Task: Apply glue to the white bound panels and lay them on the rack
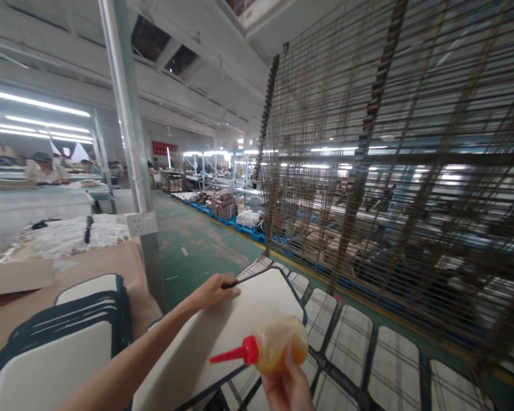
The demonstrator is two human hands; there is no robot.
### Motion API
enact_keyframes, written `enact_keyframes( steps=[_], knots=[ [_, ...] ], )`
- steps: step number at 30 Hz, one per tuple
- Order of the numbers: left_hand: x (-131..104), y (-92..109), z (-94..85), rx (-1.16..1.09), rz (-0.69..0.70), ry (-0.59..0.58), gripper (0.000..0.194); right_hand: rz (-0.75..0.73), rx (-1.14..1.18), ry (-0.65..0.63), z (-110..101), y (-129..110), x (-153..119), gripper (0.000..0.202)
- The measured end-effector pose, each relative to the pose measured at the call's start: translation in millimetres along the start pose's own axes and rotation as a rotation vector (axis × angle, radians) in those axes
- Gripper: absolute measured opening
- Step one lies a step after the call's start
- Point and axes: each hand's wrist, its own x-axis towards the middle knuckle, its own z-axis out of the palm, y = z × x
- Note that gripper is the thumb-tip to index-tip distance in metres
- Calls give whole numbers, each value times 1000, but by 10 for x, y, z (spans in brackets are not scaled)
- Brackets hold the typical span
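Note:
My left hand [215, 291] grips the far edge of a pale panel [257, 297] with a dark border, thumb on its face and fingers curled behind. The panel slants across in front of me. In my right hand [288, 379] is a squeeze bottle [278, 342] of amber liquid with a red nozzle [231, 353]. The bottle lies on its side above the panel's near part, nozzle pointing left. No liquid shows at the tip. Under and beyond the panel, several similar pale panels [349, 337] lie in rows on a wire rack.
A stack of dark-edged panels [55, 365] sits on a brown-covered table [139, 279] at the left. A metal post [131, 114] with a socket box [141, 224] rises beside it. Tilted wire racks [325, 142] stand at the right. Goods line a green-floored aisle [188, 245]; a person [45, 170] is far left.

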Motion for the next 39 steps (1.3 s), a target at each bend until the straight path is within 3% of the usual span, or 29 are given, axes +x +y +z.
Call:
enact_keyframes(
  steps=[3, 6, 9, 12, 14, 18, 21, 27, 39],
  knots=[
    [-7, 2, -158, 131, 55, -136, 7, 34, -29, -13, -93, 34, -10, 39],
    [-31, 36, -348, 146, 80, -104, 8, -4, -93, 2, -263, -45, -40, 35],
    [-127, 69, -519, 102, 29, -69, 10, -102, -191, 24, -304, -323, -56, 36],
    [-300, 92, -607, 36, -34, -42, 14, -247, -269, 69, -82, -695, -36, 41],
    [-433, 113, -624, -22, -57, -22, 18, -425, -310, 107, 148, -912, -11, 49],
    [-654, 214, -654, -50, -145, -82, 32, -606, -419, 56, 497, -1202, 47, 63],
    [-746, 330, -702, 21, -213, -191, 41, -610, -508, -9, 583, -1319, 86, 63],
    [-864, 543, -707, 124, -216, -357, 32, -588, -647, -169, 627, -1392, 138, 66],
    [-1024, 765, -584, 154, -214, -426, 36, -536, -800, -250, 695, -1575, 126, 79]
  ],
)
